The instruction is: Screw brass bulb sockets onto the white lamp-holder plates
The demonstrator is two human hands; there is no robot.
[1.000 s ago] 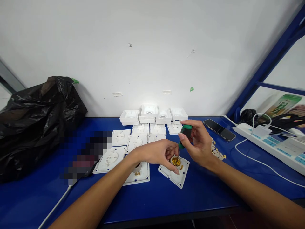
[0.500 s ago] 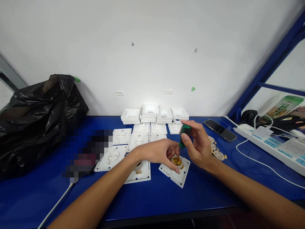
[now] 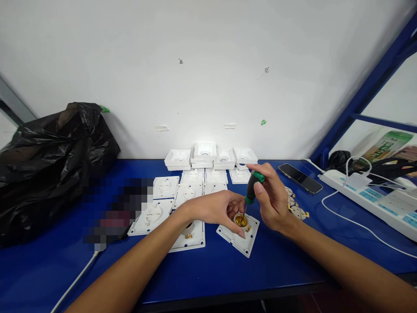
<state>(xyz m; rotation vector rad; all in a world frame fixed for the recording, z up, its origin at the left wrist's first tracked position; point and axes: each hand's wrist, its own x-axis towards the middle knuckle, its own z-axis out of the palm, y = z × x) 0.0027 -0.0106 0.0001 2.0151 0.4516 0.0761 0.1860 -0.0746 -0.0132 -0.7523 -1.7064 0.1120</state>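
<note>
My right hand [image 3: 273, 198] is closed around a green and black screwdriver [image 3: 254, 187], its handle leaning to the right. The blade runs down into the brass-lined socket of a white square lamp holder [image 3: 247, 237]. My left hand [image 3: 223, 211] steadies that lamp holder, with the thumb along the front of the socket and the fingers curled behind it. The lamp holder lies turned at an angle on the blue table. Left of it, partly under my left forearm, sits another lamp holder base [image 3: 195, 238] with a small brass tab.
Several white base plates [image 3: 153, 214] lie behind my left arm, with white square housings [image 3: 178, 159] stacked against the wall. Round discs with brass tabs [image 3: 298, 212] lie beside my right wrist. Further right are a phone [image 3: 300, 178] and a power strip [image 3: 374, 202]. A black plastic bag [image 3: 61, 169] fills the left.
The screwdriver handle has tipped further to the right, and my right thumb and fingers have shifted on it. My left hand and the lamp holder stay in place.
</note>
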